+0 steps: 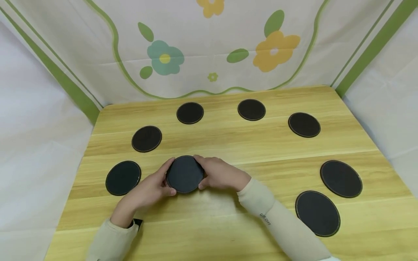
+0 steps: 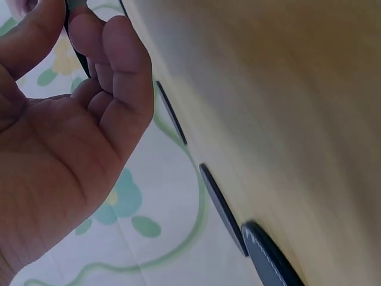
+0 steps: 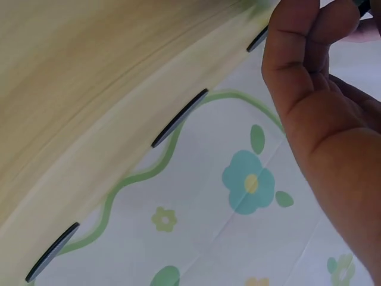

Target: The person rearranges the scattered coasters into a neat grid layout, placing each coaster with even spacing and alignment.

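Note:
Between my two hands, left of the table's middle, is a round black coaster (image 1: 185,174) with a stitched edge. My left hand (image 1: 148,190) grips its left side, thumb at the near edge and fingers toward the far edge. On the opposite side my right hand (image 1: 222,174) pinches the rim the same way. In the left wrist view the left hand (image 2: 77,125) has curled fingers, with only a dark sliver of the coaster beside them. The right wrist view shows the right hand (image 3: 327,83) with bent fingers and most of the coaster out of frame.
Several more black coasters lie in an arc on the wooden table (image 1: 225,232): one at the left (image 1: 123,177), one at the back (image 1: 190,113), two at the right, the nearer a coaster (image 1: 318,214) by my right sleeve. A flowered cloth (image 1: 202,47) hangs behind.

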Motion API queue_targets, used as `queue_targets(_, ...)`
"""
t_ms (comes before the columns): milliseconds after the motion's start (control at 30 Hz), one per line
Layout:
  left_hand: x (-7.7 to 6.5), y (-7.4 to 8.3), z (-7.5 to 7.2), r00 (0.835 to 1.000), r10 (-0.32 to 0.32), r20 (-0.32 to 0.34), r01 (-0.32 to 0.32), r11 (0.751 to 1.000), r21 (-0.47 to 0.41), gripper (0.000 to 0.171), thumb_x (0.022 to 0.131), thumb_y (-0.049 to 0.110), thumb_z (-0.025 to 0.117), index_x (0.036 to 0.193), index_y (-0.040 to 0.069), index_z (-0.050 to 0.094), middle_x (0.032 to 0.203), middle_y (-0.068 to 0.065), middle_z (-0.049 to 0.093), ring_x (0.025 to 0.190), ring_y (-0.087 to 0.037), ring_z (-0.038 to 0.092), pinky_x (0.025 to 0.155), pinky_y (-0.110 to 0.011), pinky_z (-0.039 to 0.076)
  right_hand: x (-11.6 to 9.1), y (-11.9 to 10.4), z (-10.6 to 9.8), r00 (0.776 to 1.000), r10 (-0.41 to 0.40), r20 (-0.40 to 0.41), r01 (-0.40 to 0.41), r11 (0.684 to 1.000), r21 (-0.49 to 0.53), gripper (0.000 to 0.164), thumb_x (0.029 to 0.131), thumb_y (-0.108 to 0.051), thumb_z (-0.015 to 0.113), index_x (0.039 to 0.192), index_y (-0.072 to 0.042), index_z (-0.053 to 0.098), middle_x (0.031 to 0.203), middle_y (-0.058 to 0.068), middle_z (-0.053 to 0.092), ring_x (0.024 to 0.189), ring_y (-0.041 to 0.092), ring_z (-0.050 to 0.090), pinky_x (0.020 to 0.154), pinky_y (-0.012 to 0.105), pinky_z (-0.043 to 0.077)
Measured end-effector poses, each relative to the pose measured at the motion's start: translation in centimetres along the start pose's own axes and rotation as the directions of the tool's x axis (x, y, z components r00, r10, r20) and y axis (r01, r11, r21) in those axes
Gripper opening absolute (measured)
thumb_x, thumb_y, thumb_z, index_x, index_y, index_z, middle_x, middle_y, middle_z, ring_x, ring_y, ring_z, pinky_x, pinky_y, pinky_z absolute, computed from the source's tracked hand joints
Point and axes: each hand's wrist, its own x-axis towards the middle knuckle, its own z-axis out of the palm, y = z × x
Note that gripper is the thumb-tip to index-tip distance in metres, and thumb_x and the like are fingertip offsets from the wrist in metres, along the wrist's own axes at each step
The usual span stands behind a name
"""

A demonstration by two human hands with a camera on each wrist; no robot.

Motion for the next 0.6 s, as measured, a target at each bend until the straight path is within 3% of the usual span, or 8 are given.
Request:
queue_targets(200, 1.8, 0.6, 0.3, 1.000, 0.011, 0.024, -0.012, 1.000, 0.027, 0.096, 0.092, 0.014, 0.077, 0.163, 0.011, 0.013, 0.082, -0.004, 0.057, 0.075, -0.019, 0.054, 0.071, -0.035, 0.045, -0.2, 1.4, -0.3, 0.999, 0.031, -0.032, -0.031, 0.999, 0.013, 0.094, 0.083, -0.019, 0.086, 0.158, -0.003, 0.031, 0.144, 0.014, 0.054, 0.129, 0.022, 0.052, 0.107, 0.036, 0.040)
queue_targets(600, 4.9, 1.5, 0.4, 0.998, 0.030, 0.061, -0.032, 0.999, 0.039, 0.097, 0.093, 0.015, 0.076, 0.164, 0.011, 0.010, 0.081, -0.006, 0.055, 0.073, -0.020, 0.052, 0.072, -0.036, 0.042, -0.3, 3.4, -1.5, 0.995, 0.068, -0.073, -0.063, 0.996, 0.063, 0.094, 0.080, -0.016, 0.088, 0.156, -0.002, 0.034, 0.120, 0.008, 0.064, 0.103, 0.017, 0.057, 0.096, 0.034, 0.045)
